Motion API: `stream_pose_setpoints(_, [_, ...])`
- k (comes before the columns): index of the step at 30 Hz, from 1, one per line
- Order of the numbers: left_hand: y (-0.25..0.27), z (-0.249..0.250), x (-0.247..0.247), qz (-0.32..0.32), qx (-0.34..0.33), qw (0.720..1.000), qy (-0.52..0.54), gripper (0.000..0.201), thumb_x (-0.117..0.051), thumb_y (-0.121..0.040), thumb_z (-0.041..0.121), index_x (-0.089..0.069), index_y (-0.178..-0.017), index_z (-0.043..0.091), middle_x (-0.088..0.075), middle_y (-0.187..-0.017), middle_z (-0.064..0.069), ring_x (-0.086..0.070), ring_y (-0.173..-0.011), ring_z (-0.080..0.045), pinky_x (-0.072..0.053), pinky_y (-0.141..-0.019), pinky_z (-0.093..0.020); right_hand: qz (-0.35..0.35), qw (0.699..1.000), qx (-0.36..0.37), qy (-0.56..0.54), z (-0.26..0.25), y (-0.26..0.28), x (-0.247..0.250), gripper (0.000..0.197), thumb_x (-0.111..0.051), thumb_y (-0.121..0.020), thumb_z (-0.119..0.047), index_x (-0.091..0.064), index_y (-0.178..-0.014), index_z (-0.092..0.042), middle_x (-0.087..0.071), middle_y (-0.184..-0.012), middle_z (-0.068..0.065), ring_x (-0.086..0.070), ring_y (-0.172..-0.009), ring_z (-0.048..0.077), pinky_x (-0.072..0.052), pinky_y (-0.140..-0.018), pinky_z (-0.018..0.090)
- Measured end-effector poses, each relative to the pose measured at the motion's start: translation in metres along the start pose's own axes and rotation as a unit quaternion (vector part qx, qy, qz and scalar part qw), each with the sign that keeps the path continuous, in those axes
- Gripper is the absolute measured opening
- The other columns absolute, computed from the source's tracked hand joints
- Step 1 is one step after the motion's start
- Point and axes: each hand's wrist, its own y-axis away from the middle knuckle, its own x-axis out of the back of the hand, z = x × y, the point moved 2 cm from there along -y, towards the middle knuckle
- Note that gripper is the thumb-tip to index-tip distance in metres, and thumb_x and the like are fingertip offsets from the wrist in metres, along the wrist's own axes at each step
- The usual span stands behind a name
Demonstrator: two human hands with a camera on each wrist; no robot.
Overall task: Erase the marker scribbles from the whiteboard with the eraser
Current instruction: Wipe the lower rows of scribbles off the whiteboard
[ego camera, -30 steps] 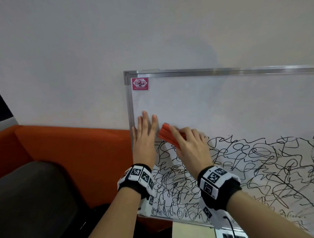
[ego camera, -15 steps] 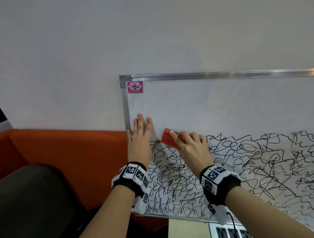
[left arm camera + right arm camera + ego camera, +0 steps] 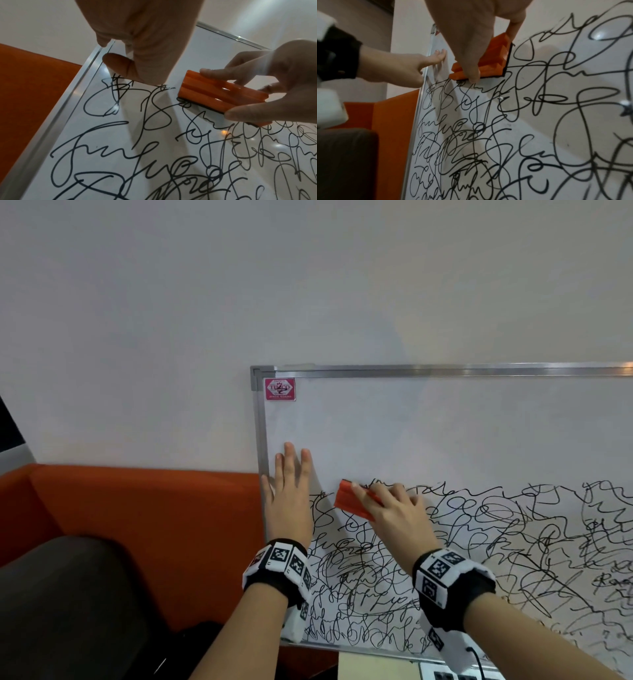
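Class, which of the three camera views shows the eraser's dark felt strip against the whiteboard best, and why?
The right wrist view: the eraser shows its black felt edge along two sides, flat on the whiteboard. The left wrist view shows only a thin dark line under the orange body. The head view shows just the orange back, partly covered by the right hand.

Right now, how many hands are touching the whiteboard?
1. The left hand lies flat on the whiteboard by its left edge. The right hand grips the eraser, which touches instead.
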Motion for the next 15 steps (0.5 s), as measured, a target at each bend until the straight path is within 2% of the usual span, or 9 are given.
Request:
stream_pose_setpoints(5, [0.0, 0.004, 0.0, -0.009, 0.012, 1.0, -0.018, 0.11, -0.057, -0.091, -0.002, 0.033, -0.15, 0.019, 0.04, -0.156, -0.012, 0.019, -0.151, -0.031, -0.009, -0.124, -0.052, 0.047, 0.998, -0.047, -0.024, 0.005, -0.001, 0.008, 0.084, -0.09, -0.063, -0.02, -0.055, -0.139, -0.019, -0.062, -0.108, 0.002, -0.055, -0.089, 0.027, -0.049, -0.063, 0.044])
stream_pose_setpoints(10, [0.001, 0.007, -0.004, -0.002, 0.027, 0.999, -0.046, 0.113, -0.062, -0.092, 0.005, 0.034, -0.15, 0.017, 0.036, -0.158, -0.014, 0.015, -0.153, -0.032, -0.012, -0.123, -0.054, 0.006, 0.997, -0.064, -0.031, -0.008, -0.002, 0.003, 0.089, -0.083, -0.072, -0.026, -0.039, -0.15, -0.028, -0.059, -0.11, 0.002, -0.054, -0.091, 0.027, -0.051, -0.066, 0.047])
stream_pose_setpoints(12, [0.001, 0.005, -0.006, 0.004, 0.022, 0.998, -0.051, 0.115, -0.064, -0.09, 0.007, 0.034, -0.15, 0.016, 0.036, -0.158, -0.015, 0.013, -0.153, -0.032, -0.013, -0.123, -0.053, 0.003, 0.997, -0.069, -0.017, 0.0, 0.013, -0.001, 0.09, -0.084, -0.071, -0.023, -0.04, -0.15, -0.029, -0.058, -0.109, 0.004, -0.053, -0.091, 0.028, -0.051, -0.068, 0.047])
stream_pose_setpoints(15, [0.001, 0.006, -0.008, 0.011, 0.022, 0.999, -0.048, 0.106, -0.057, -0.094, 0.006, 0.03, -0.152, 0.016, 0.034, -0.159, -0.016, 0.011, -0.153, -0.032, -0.014, -0.123, -0.053, 0.006, 0.998, -0.06, -0.002, 0.005, 0.024, -0.003, 0.089, -0.085, -0.069, -0.02, -0.043, -0.147, -0.028, -0.058, -0.107, 0.007, -0.053, -0.087, 0.03, -0.051, -0.067, 0.048])
